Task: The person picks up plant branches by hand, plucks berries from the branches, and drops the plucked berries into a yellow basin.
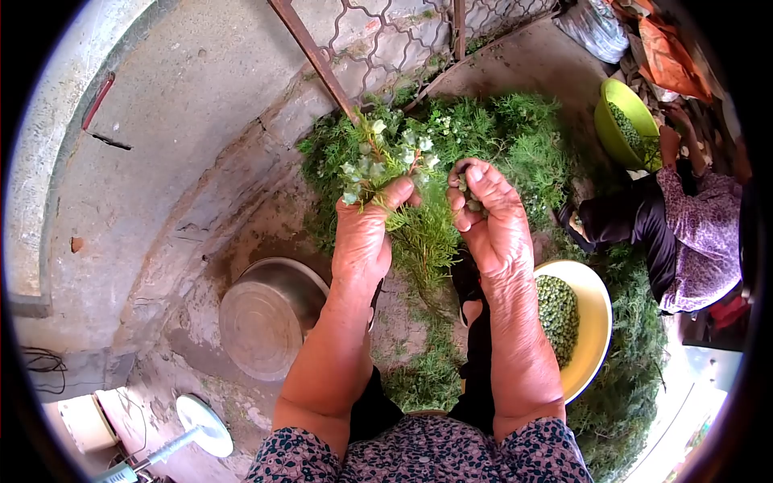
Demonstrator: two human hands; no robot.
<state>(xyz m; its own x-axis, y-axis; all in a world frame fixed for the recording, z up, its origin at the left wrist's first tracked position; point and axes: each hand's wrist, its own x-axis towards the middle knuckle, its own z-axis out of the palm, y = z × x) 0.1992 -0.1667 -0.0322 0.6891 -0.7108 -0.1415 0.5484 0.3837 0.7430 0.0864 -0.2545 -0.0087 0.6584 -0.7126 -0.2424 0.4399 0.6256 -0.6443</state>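
My left hand is closed around a leafy evergreen sprig. Pale green, knobbly cones cluster at its upper end, and feathery foliage hangs down between my hands. My right hand, just beside the sprig, has its fingers curled in around a few small green cones, partly hidden by the fingertips. Below my right forearm stands a yellow bowl holding many picked green cones. Cut evergreen branches lie heaped on the ground beyond my hands.
An upturned metal pot sits left of my arms. To the right, another person works beside a lime-green basin of cones. A concrete wall and a metal lattice border the back. A white round-based stand is lower left.
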